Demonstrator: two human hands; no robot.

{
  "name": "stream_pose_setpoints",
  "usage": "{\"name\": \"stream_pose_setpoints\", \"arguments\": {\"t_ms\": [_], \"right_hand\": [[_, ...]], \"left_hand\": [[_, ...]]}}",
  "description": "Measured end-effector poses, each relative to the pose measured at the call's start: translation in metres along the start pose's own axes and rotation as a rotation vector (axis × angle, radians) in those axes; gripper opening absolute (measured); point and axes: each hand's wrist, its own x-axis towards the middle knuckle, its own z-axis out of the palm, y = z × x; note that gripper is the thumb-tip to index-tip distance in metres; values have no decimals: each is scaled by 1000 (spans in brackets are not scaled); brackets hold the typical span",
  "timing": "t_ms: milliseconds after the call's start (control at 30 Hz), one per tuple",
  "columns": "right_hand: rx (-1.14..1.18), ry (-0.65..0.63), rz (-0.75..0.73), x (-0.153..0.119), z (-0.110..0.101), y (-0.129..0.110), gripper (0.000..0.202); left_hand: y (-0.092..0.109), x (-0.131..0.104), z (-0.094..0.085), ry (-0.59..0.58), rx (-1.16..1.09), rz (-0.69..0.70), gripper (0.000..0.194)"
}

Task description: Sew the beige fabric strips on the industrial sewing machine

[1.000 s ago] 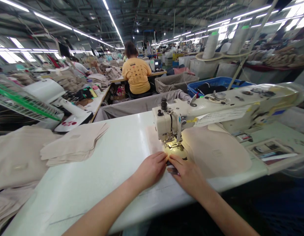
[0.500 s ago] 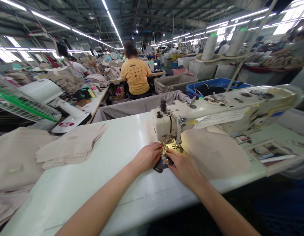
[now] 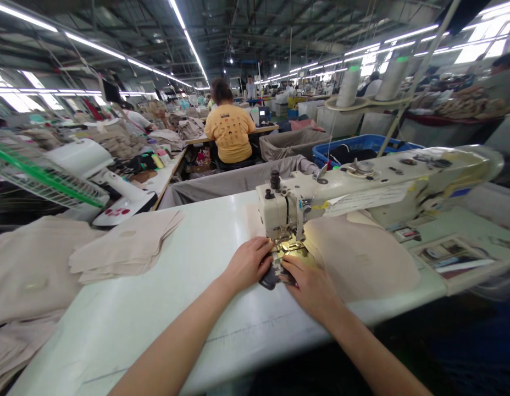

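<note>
A cream sewing machine (image 3: 275, 212) stands on the pale table, its lamp lighting the metal needle plate (image 3: 294, 247). At the left of the presser foot, my left hand (image 3: 249, 263) has its fingers bent and close together; whatever they pinch, if anything, is too small to make out. My right hand (image 3: 315, 287) lies at the front right of the plate, fingers stretched forward and slightly apart, with nothing visible in them. Just right of the needle area, a beige fabric panel (image 3: 362, 264) lies flat under the machine arm.
Stacked beige panels (image 3: 123, 250) and a larger fabric pile (image 3: 36, 269) lie at the left, near a white fan (image 3: 79, 159). A tray of tools (image 3: 453, 256) sits at the right. Beyond the table are a cloth-lined bin (image 3: 238, 177), a blue basket (image 3: 321, 151) and a seated co-worker (image 3: 229, 129).
My right hand has drawn back slightly from the needle, uncovering more of the plate, and the fingertips of both hands are farther apart. My left hand stays beside the presser foot. The view has shifted slightly.
</note>
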Motion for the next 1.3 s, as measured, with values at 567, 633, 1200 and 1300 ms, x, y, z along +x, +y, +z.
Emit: {"name": "stream_pose_setpoints", "arguments": {"t_ms": [567, 633, 1200, 1300], "right_hand": [[51, -26, -55, -29, -4, 5, 31], [17, -43, -68, -30, -4, 5, 33], [-13, -165, -7, 17, -18, 1, 30], [8, -163, 0, 24, -19, 3, 30]], "left_hand": [[71, -38, -8, -187, 160, 33, 25], [71, -37, -10, -210, 204, 45, 26], [23, -12, 2, -58, 24, 96, 22], [10, -3, 0, -52, 12, 114, 25]]}}
